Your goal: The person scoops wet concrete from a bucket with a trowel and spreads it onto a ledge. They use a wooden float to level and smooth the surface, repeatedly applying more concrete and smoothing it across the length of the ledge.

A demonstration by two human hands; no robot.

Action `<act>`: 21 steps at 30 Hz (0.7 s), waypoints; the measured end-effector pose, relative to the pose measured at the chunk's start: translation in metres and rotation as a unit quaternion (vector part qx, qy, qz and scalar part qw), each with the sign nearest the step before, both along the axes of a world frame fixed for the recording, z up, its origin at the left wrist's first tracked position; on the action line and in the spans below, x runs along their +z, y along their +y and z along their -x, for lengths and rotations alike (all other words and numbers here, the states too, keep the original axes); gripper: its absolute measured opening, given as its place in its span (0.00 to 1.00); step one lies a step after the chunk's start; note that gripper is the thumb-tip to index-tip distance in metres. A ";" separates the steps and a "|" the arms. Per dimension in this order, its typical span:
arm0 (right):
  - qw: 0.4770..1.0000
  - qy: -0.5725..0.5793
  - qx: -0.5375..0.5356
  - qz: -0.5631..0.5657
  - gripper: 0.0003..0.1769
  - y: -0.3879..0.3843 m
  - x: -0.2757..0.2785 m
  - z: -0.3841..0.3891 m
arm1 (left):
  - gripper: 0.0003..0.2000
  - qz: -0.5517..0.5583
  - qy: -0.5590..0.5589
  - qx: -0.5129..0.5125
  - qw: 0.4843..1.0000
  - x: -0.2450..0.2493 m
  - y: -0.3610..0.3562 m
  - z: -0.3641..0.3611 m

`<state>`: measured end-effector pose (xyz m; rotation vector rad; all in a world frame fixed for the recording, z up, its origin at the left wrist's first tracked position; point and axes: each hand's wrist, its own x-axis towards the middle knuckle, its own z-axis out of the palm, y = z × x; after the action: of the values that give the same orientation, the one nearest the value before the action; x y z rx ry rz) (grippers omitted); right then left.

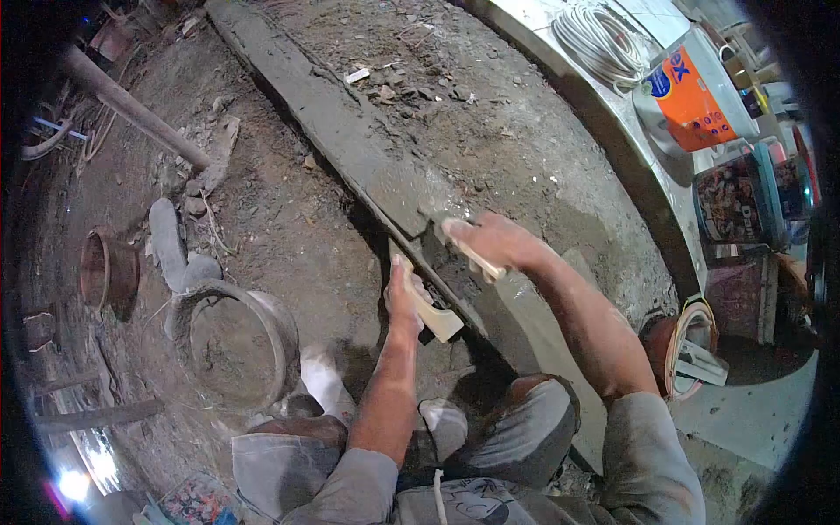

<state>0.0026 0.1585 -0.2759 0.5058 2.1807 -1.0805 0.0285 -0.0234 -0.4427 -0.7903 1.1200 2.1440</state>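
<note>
My left hand is closed round a pale yellow handled tool, held upright at the near side of a long wet cement strip. To its right, my right hand grips the light handle of a trowel over the strip; its blade is mostly hidden and blurred. A thin straight board edge runs along the strip's left side, between my two hands. The cement surface looks smooth at the upper left and rougher by my right hand.
A round mortar tub and a smaller bucket stand at the left, near a slanted pole. Coiled hose, an orange-and-white bucket and a tool bucket are at the right.
</note>
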 end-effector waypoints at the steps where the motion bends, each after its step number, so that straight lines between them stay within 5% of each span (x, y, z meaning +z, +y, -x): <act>1: 1.000 0.000 0.002 -0.001 0.39 0.002 0.003 -0.007 | 0.25 -0.001 0.000 0.002 1.000 0.002 0.001 0.001; 3: 0.997 0.011 0.057 -0.047 0.39 0.010 0.008 -0.034 | 0.26 -0.004 -0.021 0.012 1.000 0.004 0.001 -0.003; 11: 0.990 -0.137 -0.029 -0.022 0.31 0.045 0.032 -0.181 | 0.25 0.015 -0.012 0.007 1.000 -0.002 0.001 -0.008; 16: 0.982 -0.157 -0.104 0.010 0.32 0.044 0.044 -0.178 | 0.25 0.005 -0.027 0.001 1.000 -0.004 0.002 -0.016; 21: 0.994 0.098 -0.045 0.001 0.34 0.039 -0.009 -0.090 | 0.24 0.002 -0.021 -0.002 1.000 0.001 0.003 -0.015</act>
<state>0.0926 0.1978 -0.2845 0.5200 2.3456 -1.2241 0.0431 -0.0205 -0.4416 -0.8300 1.1038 2.1126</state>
